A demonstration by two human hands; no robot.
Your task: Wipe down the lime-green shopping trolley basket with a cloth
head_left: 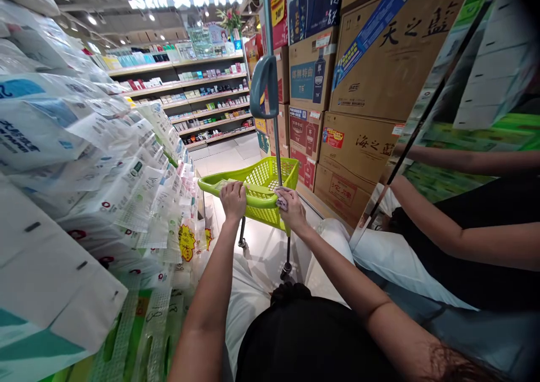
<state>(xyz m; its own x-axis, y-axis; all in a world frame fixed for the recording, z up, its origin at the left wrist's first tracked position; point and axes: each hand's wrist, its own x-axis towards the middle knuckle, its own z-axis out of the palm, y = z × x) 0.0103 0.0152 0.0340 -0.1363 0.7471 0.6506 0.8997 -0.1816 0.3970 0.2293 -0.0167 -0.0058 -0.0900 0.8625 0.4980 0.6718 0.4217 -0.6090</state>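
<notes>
Grip, left: left hand (233,201) curled over the near rim of a green basket cart (261,203). Grip, right: right hand (294,211) clasping a crumpled cloth (283,198) against the rim's right end, beside the pole (276,140); whether the cloth wraps the rim cannot be told.
Cart: directly ahead of the person, in the aisle between plastic-wrapped packs (139,185) at left and stacked cartons (371,67) at right.
Risks, as judged: 
– Rolling: casters (286,270) may let the cart drift if pressed unevenly. 
– Slipping: loose cloth folds could slide under the right fingers, costing them their hold. 
– Snagging: packs bulging near the left side could catch the rim or an arm. 
– Knocking: the pole's blue handle (273,72) stands tall; a tilt rightward might strike the cartons.
</notes>
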